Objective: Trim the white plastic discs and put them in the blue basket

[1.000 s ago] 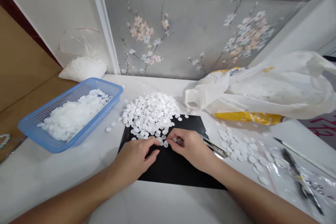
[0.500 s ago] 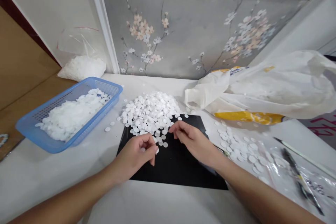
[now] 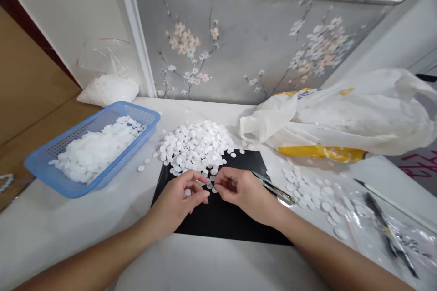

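Small round white discs (image 3: 196, 143) lie heaped on the table and over the back edge of a black mat (image 3: 225, 218). My left hand (image 3: 180, 195) is above the mat, fingers curled, with a white disc (image 3: 187, 193) showing inside them. Close beside it on the right, my right hand (image 3: 244, 191) has thumb and index finger pinched together at the near edge of the heap. Whatever is in that pinch is too small or hidden to tell. Metal tweezers (image 3: 275, 188) lie by the right wrist, partly covered by it.
A blue basket (image 3: 97, 177) with white discs stands on the left, a clear bag of white pieces (image 3: 107, 91) behind it. At the right are a white plastic bag (image 3: 341, 122), scattered discs (image 3: 312, 191), a pen-like black tool (image 3: 389, 232) and a thin pale stick (image 3: 392, 202).
My right hand has moved left and nearer to me, bringing its fingertips close to my left hand. The tweezers show more. My left fingers have shifted slightly right and up.
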A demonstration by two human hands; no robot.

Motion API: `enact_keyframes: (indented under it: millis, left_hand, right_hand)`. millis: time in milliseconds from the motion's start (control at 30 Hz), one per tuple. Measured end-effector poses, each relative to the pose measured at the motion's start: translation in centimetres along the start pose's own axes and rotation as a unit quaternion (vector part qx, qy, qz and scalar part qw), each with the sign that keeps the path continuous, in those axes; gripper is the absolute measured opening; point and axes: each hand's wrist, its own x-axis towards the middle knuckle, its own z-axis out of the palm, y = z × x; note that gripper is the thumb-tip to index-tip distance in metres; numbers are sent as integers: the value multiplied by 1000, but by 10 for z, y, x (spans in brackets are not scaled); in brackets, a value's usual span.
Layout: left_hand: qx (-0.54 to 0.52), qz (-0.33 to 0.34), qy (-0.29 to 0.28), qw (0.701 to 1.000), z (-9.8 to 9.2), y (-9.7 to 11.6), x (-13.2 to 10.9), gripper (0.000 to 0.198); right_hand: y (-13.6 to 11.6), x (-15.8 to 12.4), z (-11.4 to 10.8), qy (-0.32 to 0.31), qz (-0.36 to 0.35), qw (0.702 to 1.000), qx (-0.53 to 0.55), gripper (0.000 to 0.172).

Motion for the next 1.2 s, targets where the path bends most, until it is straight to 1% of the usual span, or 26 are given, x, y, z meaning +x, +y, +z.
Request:
enact_keyframes:
  millis: [67, 100, 133, 167, 200, 233, 267, 300, 333, 367, 433, 500, 600, 633, 733, 800, 867, 933, 1000, 1100, 1200]
  left_hand:
    - [-1, 3, -2, 1000, 2, -1, 0, 19]
    - [-19, -1, -9, 1000, 3, 0, 0, 18]
    - [-44, -9, -15, 999, 3, 1, -1, 19]
    - [-76, -20, -17, 997, 3, 2, -2, 21]
    - [-110, -34, -16, 993, 3, 4, -3, 23]
    - [-143, -48, -15, 989, 3, 6, -4, 24]
    - [-171, -62, -18, 983, 3, 8, -5, 25]
    - [-193, -75, -25, 978, 2, 10, -7, 25]
    - [-210, -86, -34, 973, 2, 12, -9, 26]
    - [-221, -95, -43, 970, 2, 13, -10, 25]
    - [-235, -108, -52, 965, 3, 15, -12, 25]
    - [-244, -113, -52, 962, 4, 15, -14, 24]
    - [-260, -117, -36, 958, 5, 14, -14, 23]
    - [-266, -117, -28, 957, 5, 13, -14, 22]
    - [-279, -114, -20, 953, 4, 11, -13, 19]
    - [-290, -117, -23, 949, 3, 8, -12, 18]
    - [-303, -123, -24, 945, 3, 6, -12, 18]
    - [-307, -128, -25, 943, 2, 5, -11, 19]
    - [-304, -132, -30, 943, 2, 6, -12, 23]
    - [-301, -137, -33, 943, 3, 6, -12, 22]
    - [-306, -137, -26, 942, 5, 6, -11, 19]
  right_hand:
    - [-9, -2, 2, -28, 37, 996, 83, 12]
    - [-12, -4, 1, -37, 40, 993, 102, 13]
    - [-14, -5, -1, -36, 37, 994, 100, 13]
    - [-15, -7, -5, -23, 32, 996, 76, 12]
    - [-13, -9, -11, 2, 28, 999, 32, 9]
    - [-9, -11, -18, 32, 27, 999, -35, 7]
    - [-3, -14, -26, 68, 27, 990, -117, 6]
    - [5, -17, -35, 105, 38, 973, -199, 6]
    - [14, -21, -43, 118, 60, 954, -268, 8]
    - [22, -24, -50, 109, 80, 941, -311, 12]
    - [37, -30, -59, 81, 101, 935, -331, 14]
    - [45, -33, -62, 59, 121, 944, -303, 14]
    - [46, -35, -64, 24, 150, 957, -247, 15]
    - [45, -35, -64, 13, 148, 961, -233, 14]
    - [34, -35, -63, 12, 112, 977, -182, 28]
    - [24, -34, -60, 20, 104, 989, -105, 32]
    - [14, -33, -54, 21, 111, 994, 0, 35]
    - [6, -31, -45, 23, 120, 988, 89, 38]
    - [0, -29, -35, 29, 132, 981, 137, 46]
    - [-5, -29, -23, 30, 134, 982, 132, 55]
    - [-11, -33, -14, 33, 90, 994, 58, 56]
